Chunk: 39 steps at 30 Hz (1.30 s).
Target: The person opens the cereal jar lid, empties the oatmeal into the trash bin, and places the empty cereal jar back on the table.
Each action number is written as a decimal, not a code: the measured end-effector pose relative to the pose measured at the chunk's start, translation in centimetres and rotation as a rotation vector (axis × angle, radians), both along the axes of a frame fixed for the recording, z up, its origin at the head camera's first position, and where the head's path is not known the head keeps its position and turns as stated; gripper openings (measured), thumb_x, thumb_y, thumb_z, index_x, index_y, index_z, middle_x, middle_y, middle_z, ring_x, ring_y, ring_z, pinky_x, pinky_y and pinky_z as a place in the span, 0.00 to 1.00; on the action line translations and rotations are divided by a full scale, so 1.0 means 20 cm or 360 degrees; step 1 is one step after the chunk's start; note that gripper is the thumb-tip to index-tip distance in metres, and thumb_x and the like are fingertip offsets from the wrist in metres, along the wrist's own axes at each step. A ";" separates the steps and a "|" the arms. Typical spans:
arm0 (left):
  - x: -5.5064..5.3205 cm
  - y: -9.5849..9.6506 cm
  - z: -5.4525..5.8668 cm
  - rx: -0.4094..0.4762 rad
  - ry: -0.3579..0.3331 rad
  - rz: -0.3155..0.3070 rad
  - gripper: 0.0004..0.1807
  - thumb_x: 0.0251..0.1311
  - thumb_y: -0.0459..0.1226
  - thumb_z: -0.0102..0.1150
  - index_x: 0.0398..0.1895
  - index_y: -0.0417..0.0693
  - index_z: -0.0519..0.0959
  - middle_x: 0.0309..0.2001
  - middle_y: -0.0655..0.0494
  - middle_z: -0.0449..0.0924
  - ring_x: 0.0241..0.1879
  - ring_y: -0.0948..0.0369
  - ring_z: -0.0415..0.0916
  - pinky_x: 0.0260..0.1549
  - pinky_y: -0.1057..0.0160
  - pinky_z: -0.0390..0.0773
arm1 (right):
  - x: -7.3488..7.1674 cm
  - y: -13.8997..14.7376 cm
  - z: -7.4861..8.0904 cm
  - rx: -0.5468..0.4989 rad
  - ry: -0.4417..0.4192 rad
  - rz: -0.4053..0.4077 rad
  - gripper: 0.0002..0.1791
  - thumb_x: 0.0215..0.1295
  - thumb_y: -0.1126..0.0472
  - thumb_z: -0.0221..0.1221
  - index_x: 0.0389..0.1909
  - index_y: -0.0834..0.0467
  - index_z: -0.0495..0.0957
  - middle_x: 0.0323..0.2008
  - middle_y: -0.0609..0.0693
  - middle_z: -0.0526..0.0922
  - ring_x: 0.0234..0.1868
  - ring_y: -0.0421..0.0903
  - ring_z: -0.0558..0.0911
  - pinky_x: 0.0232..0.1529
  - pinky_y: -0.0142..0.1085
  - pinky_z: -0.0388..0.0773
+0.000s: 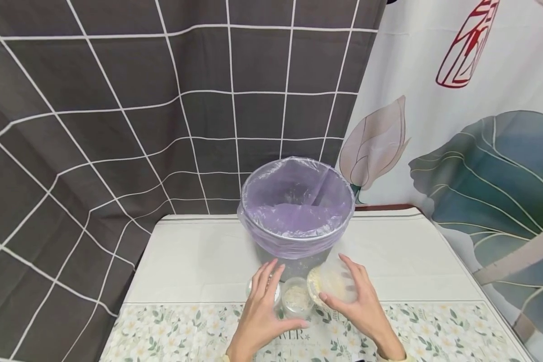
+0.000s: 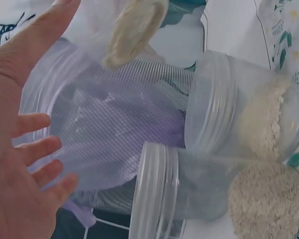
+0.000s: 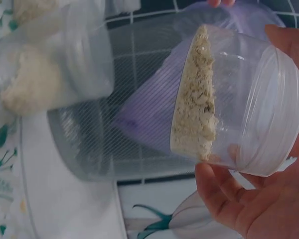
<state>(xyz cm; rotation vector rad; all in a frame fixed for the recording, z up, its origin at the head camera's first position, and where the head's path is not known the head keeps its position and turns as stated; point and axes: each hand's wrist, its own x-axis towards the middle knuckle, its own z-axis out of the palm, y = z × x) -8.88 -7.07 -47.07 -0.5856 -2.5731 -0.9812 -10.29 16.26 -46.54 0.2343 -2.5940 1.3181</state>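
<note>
My right hand (image 1: 364, 309) grips a clear plastic jar (image 3: 234, 99), its thumb and fingers around the body. Pale flakes (image 3: 195, 99) lie at the bottom of this jar, which is lifted at the right of two similar jars. Of those two, the middle jar (image 1: 297, 297) holds a pale, crumbly layer, and the left jar (image 2: 189, 194) holds beige flakes. My left hand (image 1: 259, 314) hovers above the left jar with its thumb spread away from its fingers. Nothing is in its grasp, and in the left wrist view its fingers stand apart from the jars.
Just behind the jars stands a grey mesh waste bin (image 1: 289, 264) with a purple bag (image 1: 298, 218) folded over its rim. A white tablecloth (image 1: 199, 256) with a floral front band covers the table. Dark checked curtain (image 1: 208, 115) hangs behind; a printed white curtain (image 1: 425, 130) hangs at right.
</note>
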 end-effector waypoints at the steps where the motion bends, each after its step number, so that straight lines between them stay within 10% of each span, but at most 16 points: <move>1: 0.00 0.01 0.00 -0.0008 0.0009 -0.0005 0.63 0.28 0.66 0.66 0.70 0.51 0.52 0.70 0.53 0.49 0.68 0.51 0.47 0.55 0.46 0.68 | 0.00 -0.01 0.01 -0.0010 0.0016 0.0013 0.49 0.42 0.50 0.71 0.67 0.39 0.55 0.56 0.50 0.67 0.55 0.51 0.69 0.47 0.53 0.71; 16: -0.03 0.09 0.02 -0.0072 0.0253 -0.0024 0.65 0.24 0.68 0.66 0.68 0.43 0.55 0.68 0.48 0.53 0.66 0.48 0.50 0.58 0.49 0.66 | 0.05 -0.18 0.11 -0.0185 0.0093 0.0243 0.49 0.41 0.58 0.72 0.67 0.53 0.58 0.59 0.53 0.66 0.57 0.55 0.67 0.48 0.62 0.68; 31: -0.06 0.12 0.03 0.0159 0.0643 -0.0001 0.51 0.29 0.56 0.72 0.58 0.36 0.66 0.56 0.48 0.71 0.57 0.51 0.68 0.56 0.56 0.70 | 0.09 -0.26 0.14 -0.0148 0.0235 0.0326 0.51 0.40 0.52 0.72 0.67 0.53 0.57 0.59 0.45 0.65 0.56 0.46 0.69 0.49 0.45 0.73; 39: -0.05 0.16 0.02 0.0179 0.0609 0.0049 0.49 0.25 0.46 0.73 0.56 0.33 0.65 0.51 0.47 0.68 0.49 0.55 0.70 0.47 0.59 0.77 | 0.09 -0.32 0.17 -0.0223 0.0271 0.0311 0.46 0.44 0.55 0.67 0.66 0.53 0.59 0.61 0.48 0.63 0.59 0.51 0.66 0.49 0.57 0.68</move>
